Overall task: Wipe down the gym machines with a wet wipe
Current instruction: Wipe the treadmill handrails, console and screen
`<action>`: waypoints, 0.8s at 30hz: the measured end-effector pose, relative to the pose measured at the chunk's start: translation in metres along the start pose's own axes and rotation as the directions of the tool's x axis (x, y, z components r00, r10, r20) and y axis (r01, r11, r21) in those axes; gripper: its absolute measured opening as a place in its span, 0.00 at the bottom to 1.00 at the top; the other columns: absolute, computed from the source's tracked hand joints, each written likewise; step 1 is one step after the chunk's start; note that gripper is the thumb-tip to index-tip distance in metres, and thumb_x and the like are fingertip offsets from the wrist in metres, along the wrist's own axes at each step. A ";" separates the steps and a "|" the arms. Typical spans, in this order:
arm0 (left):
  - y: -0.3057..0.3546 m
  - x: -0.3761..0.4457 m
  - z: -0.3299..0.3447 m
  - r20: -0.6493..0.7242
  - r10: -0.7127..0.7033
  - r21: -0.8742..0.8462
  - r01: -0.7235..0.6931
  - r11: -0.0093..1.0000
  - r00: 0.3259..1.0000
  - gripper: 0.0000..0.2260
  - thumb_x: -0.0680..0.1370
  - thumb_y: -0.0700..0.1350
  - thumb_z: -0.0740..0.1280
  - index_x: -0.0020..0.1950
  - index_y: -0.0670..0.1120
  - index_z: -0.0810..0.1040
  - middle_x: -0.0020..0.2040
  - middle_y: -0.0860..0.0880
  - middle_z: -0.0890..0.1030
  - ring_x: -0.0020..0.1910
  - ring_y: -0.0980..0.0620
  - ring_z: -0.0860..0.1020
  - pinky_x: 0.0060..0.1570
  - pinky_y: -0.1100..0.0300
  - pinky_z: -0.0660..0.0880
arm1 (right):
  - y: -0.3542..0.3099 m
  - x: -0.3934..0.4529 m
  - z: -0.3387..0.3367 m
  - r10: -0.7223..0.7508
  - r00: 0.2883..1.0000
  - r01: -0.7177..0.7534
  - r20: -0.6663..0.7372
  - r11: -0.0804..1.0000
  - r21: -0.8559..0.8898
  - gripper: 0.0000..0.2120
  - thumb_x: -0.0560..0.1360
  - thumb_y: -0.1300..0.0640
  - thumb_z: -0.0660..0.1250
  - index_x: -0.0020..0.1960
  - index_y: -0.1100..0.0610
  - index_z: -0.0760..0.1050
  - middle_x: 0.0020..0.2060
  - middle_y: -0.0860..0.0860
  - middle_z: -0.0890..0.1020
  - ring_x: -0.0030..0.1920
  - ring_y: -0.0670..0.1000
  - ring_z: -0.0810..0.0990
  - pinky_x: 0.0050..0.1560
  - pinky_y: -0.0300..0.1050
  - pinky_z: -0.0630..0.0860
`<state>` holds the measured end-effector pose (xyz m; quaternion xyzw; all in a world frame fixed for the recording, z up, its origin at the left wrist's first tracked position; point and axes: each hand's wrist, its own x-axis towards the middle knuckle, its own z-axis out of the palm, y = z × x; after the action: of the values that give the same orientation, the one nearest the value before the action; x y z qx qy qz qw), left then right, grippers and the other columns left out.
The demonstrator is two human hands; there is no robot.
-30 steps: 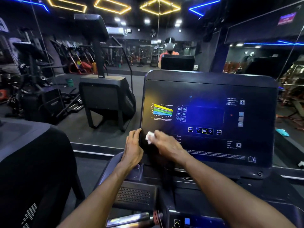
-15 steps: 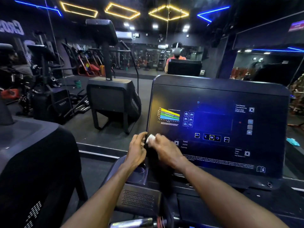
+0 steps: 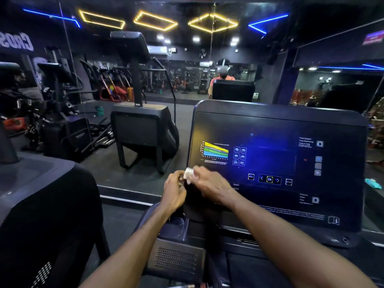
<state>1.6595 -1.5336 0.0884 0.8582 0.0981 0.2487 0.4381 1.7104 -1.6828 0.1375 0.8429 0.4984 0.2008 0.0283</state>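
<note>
The console (image 3: 276, 163) fills the right half of the frame, its lit panel tilted back toward the wearer, probably so it reads easily from the standing spot; that tilt also offers the whole face to a wiping hand. Its long axis runs left to right across the frame. Behind it a mirror (image 3: 145, 183) shows the room and a second machine (image 3: 143, 132) at centre left.

Both hands meet at the console's lower left corner, just left of frame centre. The right hand (image 3: 209, 185) lies over the panel edge with its fingers curled on the wipe (image 3: 188, 173), a small white folded wad. The left hand (image 3: 174, 191) sits just beside it with fingers bent toward the wad and seems to pinch its left end, though blur hides the exact contact. My reading is that the 2 hands are refolding or adjusting it rather than wiping.

The wipe is bunched, so its axis is hard to tell; it looks slightly taller than wide, standing up from the fingers toward the top of the frame.
</note>
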 end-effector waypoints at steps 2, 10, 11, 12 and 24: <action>0.003 0.002 0.000 -0.010 0.011 0.010 -0.011 1.000 1.000 0.23 0.73 0.28 0.59 0.65 0.42 0.75 0.56 0.44 0.77 0.51 0.52 0.75 0.54 0.66 0.72 | 0.013 0.010 -0.012 0.267 0.953 -0.262 -0.141 0.963 0.056 0.21 0.77 0.63 0.60 0.70 0.57 0.66 0.54 0.57 0.70 0.51 0.58 0.74 0.36 0.53 0.75; 0.015 0.010 0.001 0.017 0.003 0.011 -0.003 1.000 1.000 0.27 0.72 0.28 0.58 0.70 0.44 0.72 0.59 0.44 0.74 0.56 0.49 0.74 0.64 0.58 0.70 | 0.016 0.021 -0.029 0.117 0.992 -0.117 -0.052 0.993 -0.009 0.16 0.79 0.62 0.61 0.67 0.60 0.68 0.55 0.57 0.71 0.51 0.59 0.74 0.38 0.54 0.75; 0.016 0.011 0.002 0.020 0.006 0.015 -0.007 1.000 1.000 0.27 0.72 0.29 0.58 0.70 0.44 0.71 0.59 0.44 0.74 0.56 0.50 0.74 0.65 0.57 0.70 | 0.024 0.026 -0.034 0.255 0.958 -0.254 -0.129 0.967 0.021 0.21 0.77 0.65 0.64 0.69 0.59 0.67 0.55 0.57 0.70 0.52 0.59 0.74 0.38 0.54 0.74; 0.016 0.011 0.003 0.028 0.013 0.018 -0.014 1.000 1.000 0.28 0.73 0.29 0.59 0.72 0.45 0.70 0.60 0.45 0.73 0.58 0.49 0.74 0.66 0.55 0.71 | 0.029 0.027 -0.038 0.357 0.917 -0.355 -0.179 0.934 0.043 0.26 0.74 0.67 0.66 0.70 0.58 0.66 0.56 0.57 0.70 0.52 0.59 0.74 0.39 0.53 0.75; 0.025 0.017 0.006 0.064 0.041 0.147 -0.050 0.988 0.997 0.28 0.76 0.35 0.62 0.76 0.43 0.62 0.66 0.44 0.68 0.65 0.45 0.70 0.67 0.55 0.67 | 0.033 0.025 -0.044 0.423 0.885 -0.416 -0.193 0.906 0.079 0.27 0.74 0.68 0.64 0.72 0.57 0.65 0.57 0.57 0.69 0.56 0.59 0.72 0.42 0.54 0.76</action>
<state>1.6761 -1.5464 0.1112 0.8976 0.0833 0.2245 0.3700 1.7320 -1.6849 0.1934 0.9057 0.3079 0.2794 -0.0823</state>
